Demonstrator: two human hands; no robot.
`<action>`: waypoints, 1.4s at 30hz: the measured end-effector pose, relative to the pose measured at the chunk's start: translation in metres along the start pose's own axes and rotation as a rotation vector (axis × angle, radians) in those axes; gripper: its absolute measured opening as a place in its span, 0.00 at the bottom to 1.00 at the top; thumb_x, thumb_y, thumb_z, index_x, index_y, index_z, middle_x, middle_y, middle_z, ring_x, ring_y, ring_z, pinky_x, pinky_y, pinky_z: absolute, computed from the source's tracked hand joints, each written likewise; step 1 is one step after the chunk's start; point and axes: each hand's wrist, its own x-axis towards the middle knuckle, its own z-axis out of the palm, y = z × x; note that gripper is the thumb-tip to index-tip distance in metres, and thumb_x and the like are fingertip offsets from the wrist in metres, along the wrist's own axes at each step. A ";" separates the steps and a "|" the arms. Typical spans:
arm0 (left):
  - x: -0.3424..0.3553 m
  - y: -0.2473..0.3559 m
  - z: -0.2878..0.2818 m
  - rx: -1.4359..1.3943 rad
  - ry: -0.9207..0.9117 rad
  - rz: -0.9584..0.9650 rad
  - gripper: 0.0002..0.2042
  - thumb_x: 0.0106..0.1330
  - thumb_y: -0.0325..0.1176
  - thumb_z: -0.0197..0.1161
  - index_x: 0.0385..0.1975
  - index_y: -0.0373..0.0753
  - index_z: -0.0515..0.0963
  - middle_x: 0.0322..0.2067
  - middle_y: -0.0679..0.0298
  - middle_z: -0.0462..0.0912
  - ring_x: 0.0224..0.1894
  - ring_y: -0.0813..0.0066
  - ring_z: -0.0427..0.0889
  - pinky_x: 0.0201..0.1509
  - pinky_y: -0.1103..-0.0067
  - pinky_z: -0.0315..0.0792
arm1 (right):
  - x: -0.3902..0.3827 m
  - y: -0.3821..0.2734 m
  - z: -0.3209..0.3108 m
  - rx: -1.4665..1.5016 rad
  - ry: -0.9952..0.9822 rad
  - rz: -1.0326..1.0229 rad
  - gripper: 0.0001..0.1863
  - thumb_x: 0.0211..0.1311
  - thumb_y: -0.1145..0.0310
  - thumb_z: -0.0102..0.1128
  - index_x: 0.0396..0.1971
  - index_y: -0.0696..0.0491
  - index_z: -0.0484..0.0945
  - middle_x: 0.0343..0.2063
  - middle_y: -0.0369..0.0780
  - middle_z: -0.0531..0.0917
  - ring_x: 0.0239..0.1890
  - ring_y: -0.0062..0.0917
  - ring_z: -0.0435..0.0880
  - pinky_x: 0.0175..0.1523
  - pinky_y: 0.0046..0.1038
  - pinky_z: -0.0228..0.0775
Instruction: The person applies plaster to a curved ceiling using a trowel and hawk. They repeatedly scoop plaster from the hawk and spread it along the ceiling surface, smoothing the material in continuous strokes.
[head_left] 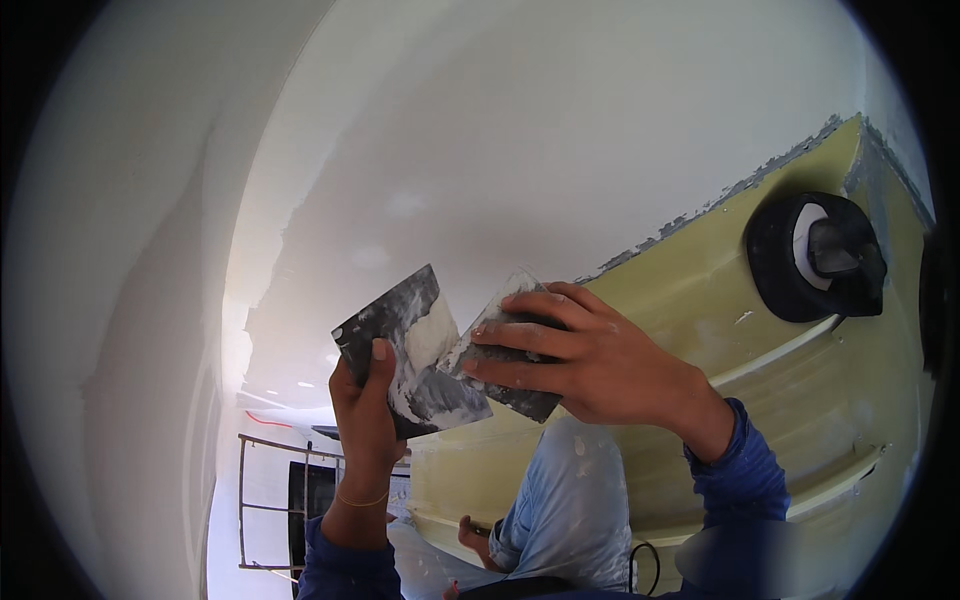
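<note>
My left hand (362,405) grips a dark, flat putty blade (415,290) by its lower left edge, thumb on top. A lump of white putty (432,335) sits on its face, with more smeared around it. In my right hand (620,360) is a second dark putty spreader (525,400), whitened with putty, its face under my spread fingers. The spreader's left edge meets the right side of the putty on the left blade; whether the two blades press together is hard to tell. Both tools are held up before the wall, above my knee.
A white and grey plastered wall (560,130) rises ahead. Along its foot runs a yellow-green ledge (680,290) with a rough grey edge, bearing a black cap-like thing (775,260) at right. My jeans-clad leg (575,480) is below; a metal frame (242,505) stands lower left.
</note>
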 end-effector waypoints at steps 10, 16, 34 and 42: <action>0.022 0.031 0.052 0.066 -0.164 0.020 0.14 0.73 0.36 0.62 0.48 0.31 0.76 0.40 0.60 0.85 0.39 0.73 0.86 0.43 0.76 0.82 | -0.015 0.022 -0.078 -0.173 -0.057 -0.122 0.25 0.54 0.71 0.63 0.54 0.35 0.81 0.55 0.26 0.77 0.61 0.27 0.73 0.67 0.40 0.67; 0.031 0.038 0.080 0.061 -0.186 0.184 0.16 0.73 0.37 0.61 0.51 0.31 0.75 0.43 0.58 0.83 0.42 0.70 0.85 0.47 0.74 0.80 | -0.023 0.046 -0.087 -0.223 -0.076 -0.137 0.16 0.61 0.70 0.58 0.49 0.42 0.81 0.49 0.31 0.78 0.58 0.27 0.74 0.63 0.34 0.68; 0.059 0.011 0.049 0.194 -0.189 -0.164 0.23 0.75 0.45 0.55 0.61 0.34 0.71 0.55 0.58 0.77 0.54 0.65 0.78 0.51 0.71 0.78 | 0.022 0.176 -0.490 -0.307 1.080 0.648 0.21 0.63 0.66 0.50 0.49 0.64 0.78 0.37 0.48 0.80 0.41 0.37 0.76 0.48 0.39 0.67; 0.046 0.011 0.063 0.227 -0.198 -0.222 0.27 0.76 0.49 0.53 0.65 0.35 0.65 0.62 0.54 0.71 0.63 0.61 0.71 0.60 0.64 0.73 | 0.062 0.226 -0.552 -0.616 1.161 0.606 0.22 0.66 0.64 0.47 0.47 0.65 0.80 0.44 0.62 0.82 0.51 0.55 0.81 0.59 0.44 0.71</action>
